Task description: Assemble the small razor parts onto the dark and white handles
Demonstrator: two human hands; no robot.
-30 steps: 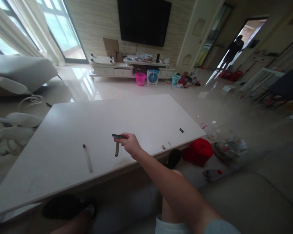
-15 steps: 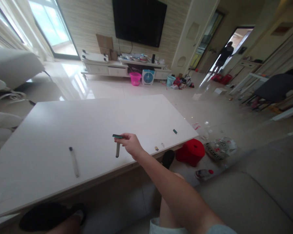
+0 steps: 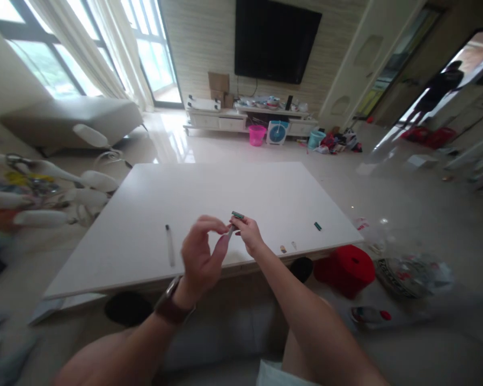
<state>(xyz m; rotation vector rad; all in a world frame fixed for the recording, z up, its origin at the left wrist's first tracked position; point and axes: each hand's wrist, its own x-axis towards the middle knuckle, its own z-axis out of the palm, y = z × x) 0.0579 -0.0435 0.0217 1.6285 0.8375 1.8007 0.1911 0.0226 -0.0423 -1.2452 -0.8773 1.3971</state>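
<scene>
My right hand [image 3: 249, 234] is closed on a small dark green bar [image 3: 237, 215], held a little above the white table [image 3: 225, 185]. A short grey stick [image 3: 231, 232] sticks out below the bar, between my two hands. My left hand [image 3: 203, 252], wearing a dark wristwatch, has its thumb and fingertips closed at the grey stick; blur hides the exact contact. To the left on the table lies a slim pale stick with a black end [image 3: 169, 246]. A second small dark green piece [image 3: 317, 226] rests toward the right.
Near the table's front edge lie a small brownish bit [image 3: 283, 249] and a clear scrap [image 3: 293, 245]. A red stool [image 3: 352, 268], a plastic bag [image 3: 410, 273] and a bottle [image 3: 370, 314] are on the right. A person [image 3: 438, 88] stands at the far doorway.
My left hand has come into view and reached the grey stick at my right hand. The view has turned left, so the table and room appear shifted right.
</scene>
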